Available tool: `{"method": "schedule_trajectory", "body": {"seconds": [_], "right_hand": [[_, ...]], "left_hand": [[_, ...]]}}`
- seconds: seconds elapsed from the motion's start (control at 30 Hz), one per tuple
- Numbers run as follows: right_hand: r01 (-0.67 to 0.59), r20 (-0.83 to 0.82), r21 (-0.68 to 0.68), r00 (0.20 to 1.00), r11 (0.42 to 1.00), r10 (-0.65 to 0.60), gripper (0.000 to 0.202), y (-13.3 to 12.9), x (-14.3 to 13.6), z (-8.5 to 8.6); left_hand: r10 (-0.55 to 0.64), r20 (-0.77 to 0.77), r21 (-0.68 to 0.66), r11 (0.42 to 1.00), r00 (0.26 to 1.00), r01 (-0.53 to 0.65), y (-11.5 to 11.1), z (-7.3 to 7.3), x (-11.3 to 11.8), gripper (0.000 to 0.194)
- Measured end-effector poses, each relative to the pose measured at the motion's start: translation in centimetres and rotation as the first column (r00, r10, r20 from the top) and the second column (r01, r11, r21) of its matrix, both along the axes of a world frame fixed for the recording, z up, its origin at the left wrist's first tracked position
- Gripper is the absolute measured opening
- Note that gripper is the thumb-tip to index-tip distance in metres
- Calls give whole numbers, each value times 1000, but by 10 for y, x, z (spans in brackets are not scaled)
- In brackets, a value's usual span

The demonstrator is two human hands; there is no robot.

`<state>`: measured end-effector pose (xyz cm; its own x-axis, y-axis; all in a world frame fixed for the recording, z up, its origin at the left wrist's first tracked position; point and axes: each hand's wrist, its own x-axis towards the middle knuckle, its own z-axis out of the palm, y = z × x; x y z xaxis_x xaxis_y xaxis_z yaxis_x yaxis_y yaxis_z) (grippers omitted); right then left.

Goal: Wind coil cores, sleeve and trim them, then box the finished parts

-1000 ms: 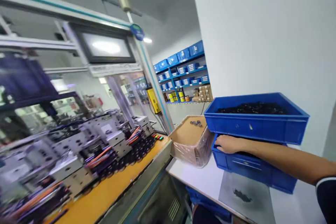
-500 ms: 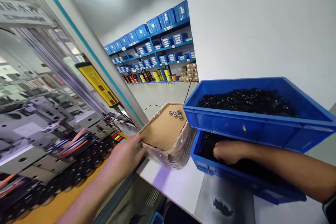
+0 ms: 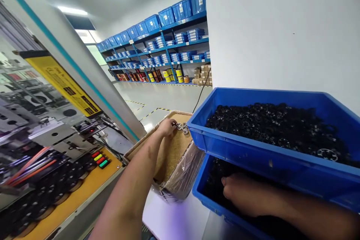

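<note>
My left hand [image 3: 168, 127] reaches into an open cardboard box [image 3: 180, 174] wrapped in clear plastic. Its fingers are closed at the edge of a small group of round silvery metal parts [image 3: 182, 127], pinching one at the fingertips. My right hand [image 3: 234, 187] is down inside the lower blue bin [image 3: 208, 204], among small black parts [image 3: 215, 172]. Those fingers are curled, and their tips are hidden in the dark contents. Above my right forearm, the upper blue bin [image 3: 242, 146] holds a heap of black ring-shaped parts [image 3: 261, 120].
On the left is a machine with an orange bed [image 3: 84, 191], rows of black round parts and coloured buttons [image 3: 100, 159]. A slanting pillar bears a yellow unit [image 3: 63, 86]. White table [image 3: 165, 213] lies below the box. Blue shelving [image 3: 165, 45] stands behind.
My left hand has moved from the box's near left edge inward to the metal parts. My right hand stays in the lower bin. The view has shifted, bringing box and bins closer.
</note>
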<state>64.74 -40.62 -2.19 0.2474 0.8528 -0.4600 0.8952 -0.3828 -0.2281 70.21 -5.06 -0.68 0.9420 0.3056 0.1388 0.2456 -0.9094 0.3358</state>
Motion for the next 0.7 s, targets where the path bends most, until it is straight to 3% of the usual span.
{"method": "schedule_trajectory", "body": {"seconds": [0.1,0.2,0.33,0.43,0.5,0.57,0.63,0.7], "right_hand": [[122,-53,129,992,984,-116,46,-7,-4,-11],[147,12,169,988,975,-152,43,-10,-9,-21],[61,116,188,990,980,-84,32,-8,-13,-26],[6,164,376,984,927,-73,24,-6,-12,-25],[-4,179,496,979,869,-98,24,-6,-11,-23],[1,182,579,975,815,-131,26,-5,-11,-20],[-9,175,671,974,742,-147,24,-2,-13,-13],[-37,160,751,979,659,-128,21,5,-20,-3]], "left_hand": [[21,14,-71,997,1000,-19,-6,2,-11,35],[43,116,-162,986,992,-24,-24,4,-49,33],[80,305,-305,952,949,18,-74,5,-143,26],[118,402,-409,910,908,63,-118,-5,-226,23],[251,504,-624,768,827,147,-140,-16,-273,23],[381,530,-751,627,758,210,-157,-25,-308,22],[449,520,-805,542,727,241,-170,-31,-329,21],[470,511,-827,499,720,261,-180,-32,-342,19]]}}
